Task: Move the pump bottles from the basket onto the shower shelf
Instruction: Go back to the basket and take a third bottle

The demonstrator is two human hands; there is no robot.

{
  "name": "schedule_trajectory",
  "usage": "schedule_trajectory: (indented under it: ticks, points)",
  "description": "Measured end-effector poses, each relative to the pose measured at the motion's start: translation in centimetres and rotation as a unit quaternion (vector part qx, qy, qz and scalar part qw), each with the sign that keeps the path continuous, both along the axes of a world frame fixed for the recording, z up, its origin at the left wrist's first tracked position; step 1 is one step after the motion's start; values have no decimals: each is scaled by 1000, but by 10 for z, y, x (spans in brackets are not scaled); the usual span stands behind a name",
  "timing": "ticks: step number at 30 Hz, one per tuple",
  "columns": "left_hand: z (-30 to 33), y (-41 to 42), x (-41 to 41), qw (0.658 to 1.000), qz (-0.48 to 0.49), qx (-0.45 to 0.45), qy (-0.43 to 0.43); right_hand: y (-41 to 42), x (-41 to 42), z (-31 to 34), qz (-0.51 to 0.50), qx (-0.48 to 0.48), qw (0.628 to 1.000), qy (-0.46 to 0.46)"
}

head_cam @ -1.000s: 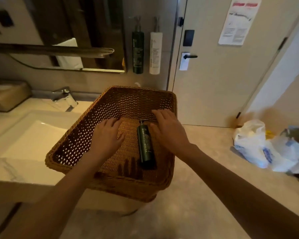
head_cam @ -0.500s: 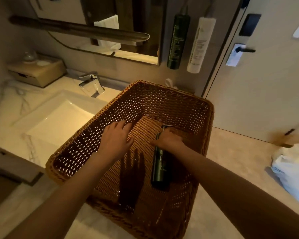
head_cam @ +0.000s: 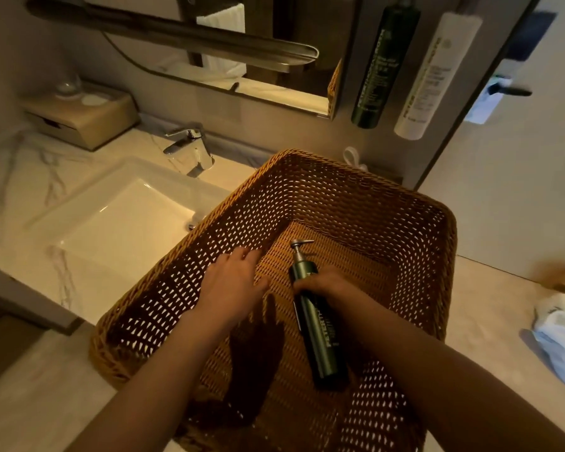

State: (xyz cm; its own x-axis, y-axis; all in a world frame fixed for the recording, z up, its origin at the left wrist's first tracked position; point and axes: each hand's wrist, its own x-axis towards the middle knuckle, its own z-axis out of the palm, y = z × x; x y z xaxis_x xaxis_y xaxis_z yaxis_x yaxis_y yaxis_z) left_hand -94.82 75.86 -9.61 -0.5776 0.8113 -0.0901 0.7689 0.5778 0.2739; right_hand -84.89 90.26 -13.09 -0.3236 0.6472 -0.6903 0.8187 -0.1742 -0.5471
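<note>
Head view: both hands reach down into a brown woven basket (head_cam: 356, 197) that rests on the edge of a marble table (head_cam: 20, 230) beside a white sink (head_cam: 118, 230). The right hand (head_cam: 330, 285) wraps its fingers (head_cam: 302, 283) over the upper part of a dark green pump bottle (head_cam: 317, 334), clamped on it just below the pump. The bottle lies on its side on the basket floor, its silver pump head (head_cam: 299, 244) pointing past the fingertips toward the far wall and its base back toward the forearm. The left hand (head_cam: 232, 285) lies flat with its fingers (head_cam: 245, 256) straight and slightly apart, holding nothing, against the basket's inner left wall just left of the bottle. Beyond the fingertips, a dark green bottle (head_cam: 384, 63) and a white bottle (head_cam: 434, 76) hang on the wall beside a mirror (head_cam: 209, 44). A faucet (head_cam: 190, 148) stands behind the sink.
</note>
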Motion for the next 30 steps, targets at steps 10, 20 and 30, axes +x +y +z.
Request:
schedule_trajectory:
  ticks: [10,20,30]
  points:
    - [18,-8,15,989,84,19,-120,-10,13,71,84,185,924,323]
    - [92,-49,109,788,293,397,-367,-62,55,189,191,155,787,566]
    - [110,-172,212,572,373,595,-424,-146,107,230,324,34,713,621]
